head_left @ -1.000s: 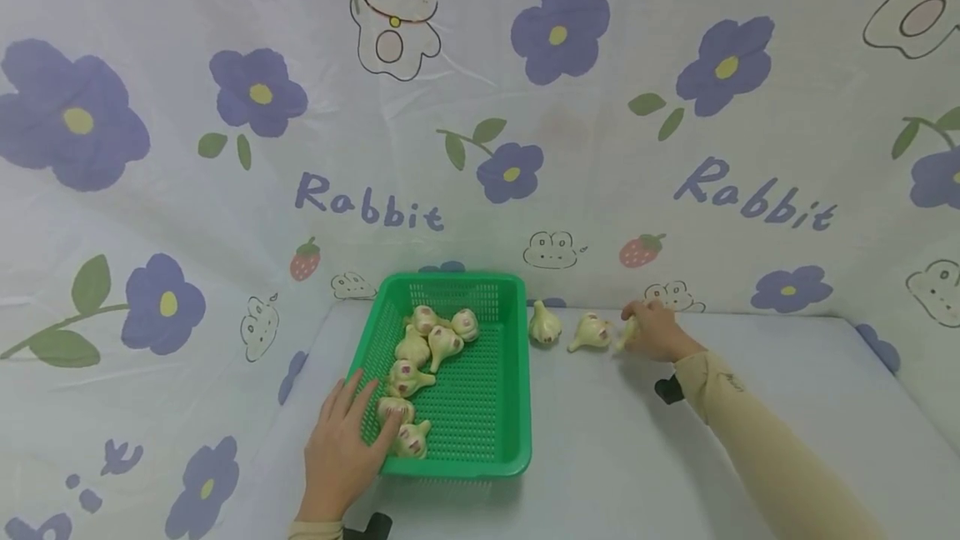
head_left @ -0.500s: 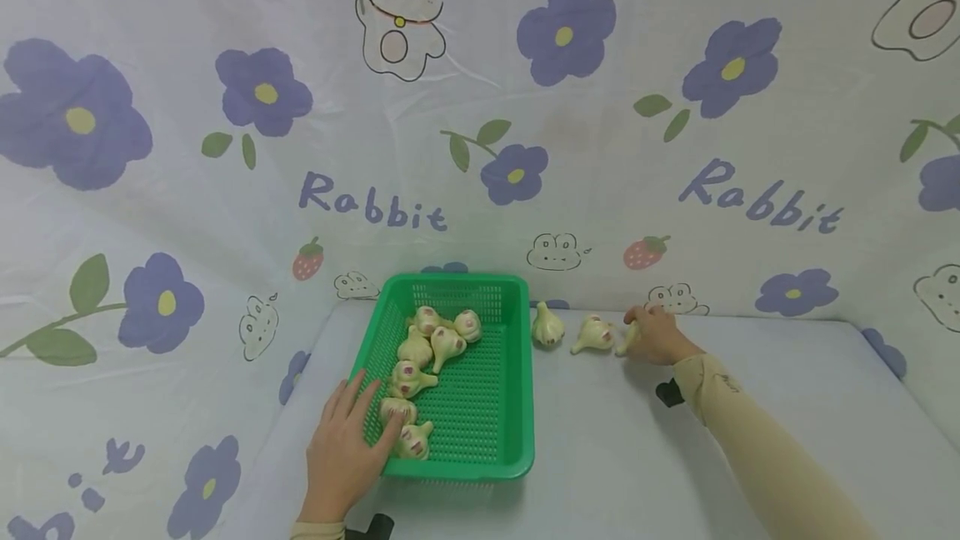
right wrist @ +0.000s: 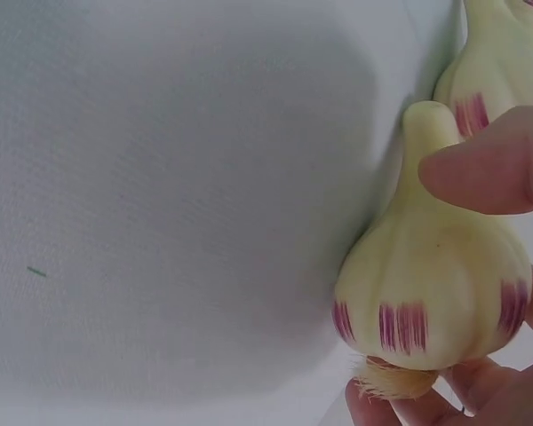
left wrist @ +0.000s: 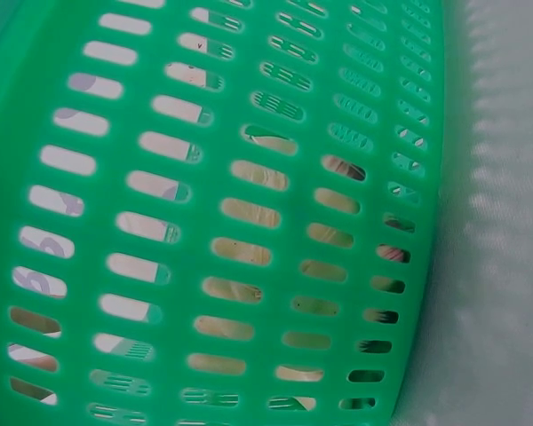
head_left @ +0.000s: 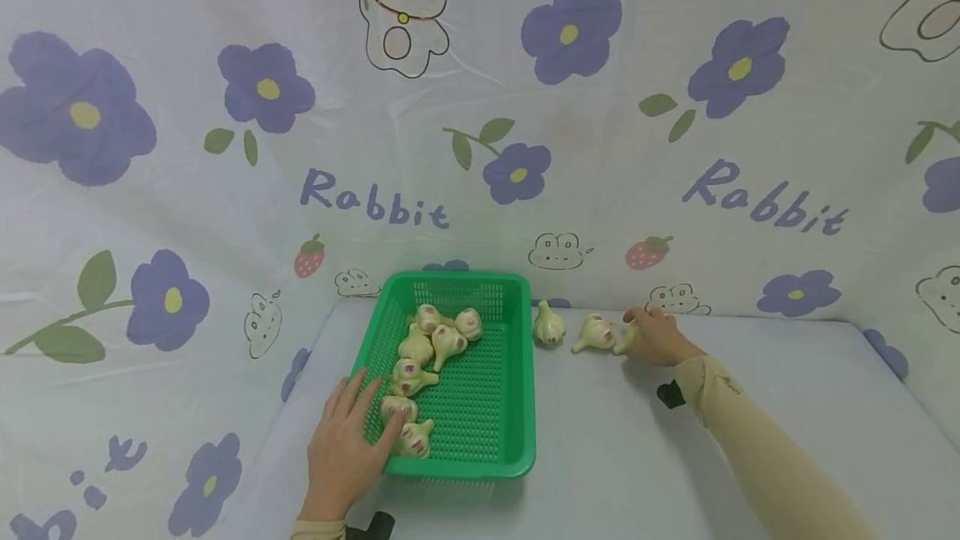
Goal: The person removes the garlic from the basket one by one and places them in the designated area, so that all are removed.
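A green plastic basket (head_left: 517,407) holds several pale garlic bulbs (head_left: 448,343) with purple marks, bunched toward its left side. My left hand (head_left: 341,448) rests at the basket's front left, fingers spread along the rim, the thumb reaching over the inside near a bulb. Only the slotted basket wall (left wrist: 191,257) fills the left wrist view. On the table, right of the basket, my right hand (head_left: 654,338) holds a garlic bulb (right wrist: 435,284); thumb over its neck, fingers about its rooted end. Beside it lie two more bulbs, one upright (head_left: 549,327) and one tilted (head_left: 596,332).
A white table (head_left: 600,448) carries the basket, with the row of bulbs along its back edge. Behind it hangs a cloth (head_left: 585,123) printed with flowers and rabbits. Black objects (head_left: 671,394) sit at both wrists.
The right hand has lowered slightly and the bulb in it sits closer to the neighbouring bulb. The left hand and the basket stay in place; the view shifts a little.
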Tool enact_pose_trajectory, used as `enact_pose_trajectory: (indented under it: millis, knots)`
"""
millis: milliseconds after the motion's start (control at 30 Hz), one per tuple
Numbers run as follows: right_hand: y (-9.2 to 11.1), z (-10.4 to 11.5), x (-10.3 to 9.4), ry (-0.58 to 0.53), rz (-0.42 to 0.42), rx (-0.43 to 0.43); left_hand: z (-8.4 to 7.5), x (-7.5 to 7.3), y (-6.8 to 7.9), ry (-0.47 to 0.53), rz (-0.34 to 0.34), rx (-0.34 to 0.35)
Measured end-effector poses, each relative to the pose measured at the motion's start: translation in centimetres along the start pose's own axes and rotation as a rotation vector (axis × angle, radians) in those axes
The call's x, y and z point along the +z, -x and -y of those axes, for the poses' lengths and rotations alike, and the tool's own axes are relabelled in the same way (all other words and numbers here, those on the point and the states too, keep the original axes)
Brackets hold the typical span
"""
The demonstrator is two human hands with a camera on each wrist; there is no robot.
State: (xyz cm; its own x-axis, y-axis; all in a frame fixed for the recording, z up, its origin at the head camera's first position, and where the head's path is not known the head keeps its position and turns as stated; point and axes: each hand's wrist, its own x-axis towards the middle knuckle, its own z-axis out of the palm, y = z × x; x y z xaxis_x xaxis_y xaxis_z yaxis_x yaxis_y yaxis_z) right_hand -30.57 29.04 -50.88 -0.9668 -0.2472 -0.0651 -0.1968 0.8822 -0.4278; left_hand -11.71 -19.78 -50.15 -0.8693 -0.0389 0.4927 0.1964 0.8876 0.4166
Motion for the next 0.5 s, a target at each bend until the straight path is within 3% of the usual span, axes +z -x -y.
enact_pose_trajectory:
  millis: [300, 500]
  knots:
    - [0.9, 1.0, -0.9, -0.016, 0.017, 0.016, 0.0, 0.0, 0.0, 0.0, -0.008, 0.005]
    - [1.5, 1.6, -1.7, 0.019, -0.029, -0.033, 0.0, 0.0, 0.0, 0.003, -0.011, 0.006]
